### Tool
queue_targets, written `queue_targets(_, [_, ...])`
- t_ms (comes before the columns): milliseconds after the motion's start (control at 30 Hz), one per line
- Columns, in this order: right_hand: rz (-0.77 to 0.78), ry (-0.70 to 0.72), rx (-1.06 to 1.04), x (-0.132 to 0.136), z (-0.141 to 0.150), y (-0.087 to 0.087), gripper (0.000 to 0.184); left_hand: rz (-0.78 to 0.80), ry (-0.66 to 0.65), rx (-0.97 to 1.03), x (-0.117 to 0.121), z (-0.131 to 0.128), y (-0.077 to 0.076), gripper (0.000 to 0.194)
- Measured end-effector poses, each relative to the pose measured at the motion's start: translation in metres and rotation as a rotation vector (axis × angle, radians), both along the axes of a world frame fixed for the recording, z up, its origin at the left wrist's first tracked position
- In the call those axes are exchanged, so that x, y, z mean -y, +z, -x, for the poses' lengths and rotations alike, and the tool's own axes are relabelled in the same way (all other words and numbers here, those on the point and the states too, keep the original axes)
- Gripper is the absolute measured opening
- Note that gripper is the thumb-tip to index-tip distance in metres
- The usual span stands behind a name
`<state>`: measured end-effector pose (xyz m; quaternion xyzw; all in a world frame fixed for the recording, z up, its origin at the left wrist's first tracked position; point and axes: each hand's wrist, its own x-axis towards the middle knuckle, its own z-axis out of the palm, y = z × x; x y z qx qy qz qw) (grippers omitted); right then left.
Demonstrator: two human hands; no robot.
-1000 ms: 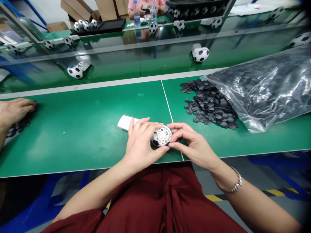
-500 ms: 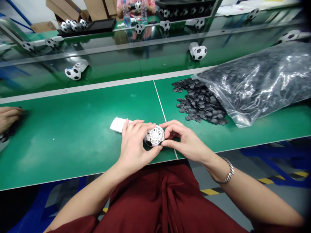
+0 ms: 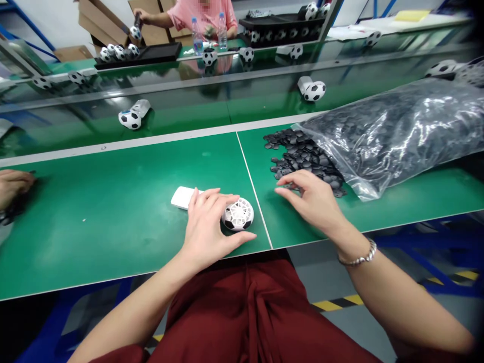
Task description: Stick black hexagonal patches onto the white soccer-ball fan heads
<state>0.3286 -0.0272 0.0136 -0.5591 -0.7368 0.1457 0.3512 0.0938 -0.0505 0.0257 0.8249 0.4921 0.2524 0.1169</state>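
- Left hand (image 3: 206,227) is wrapped over the white football-shaped fan (image 3: 238,215), fingers on top and thumb along the near side. It's lying on the green table (image 3: 124,201) close to the near edge, handle sticking out to the left.
- Right hand (image 3: 313,199) is off the fan, holding nothing, fingers loosely spread at the edge of the pile of black pieces (image 3: 302,154).
- Those pieces spill from a big clear plastic bag (image 3: 393,131) on the right.
- Finished fans (image 3: 130,118) sit on the conveyor behind.
- A co-worker's hand (image 3: 13,184) rests at the far left.
- Nothing lies between the fan and the pile.
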Motion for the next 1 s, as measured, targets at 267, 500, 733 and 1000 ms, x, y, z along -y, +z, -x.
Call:
queue_targets(267, [-0.108,0.059,0.676,-0.005,-0.024,-0.01,0.021,0.225,-0.219,-0.001,-0.008,0.01,0.012,0.052])
queue_targets(500, [-0.071,0.036,0.413,0.002,-0.015,-0.001,0.023,0.191,-0.225,0.199,-0.005,0.002,0.003,0.048])
queue_targets(733, [0.143,0.308,-0.268,0.029,0.022,0.016,0.006,0.344,-0.409,0.207,-0.008,0.019,0.013,0.05])
queue_targets(1000, [-0.025,0.592,0.108,0.034,0.037,0.016,0.022,0.282,-0.305,0.257,-0.002,0.01,0.007,0.041])
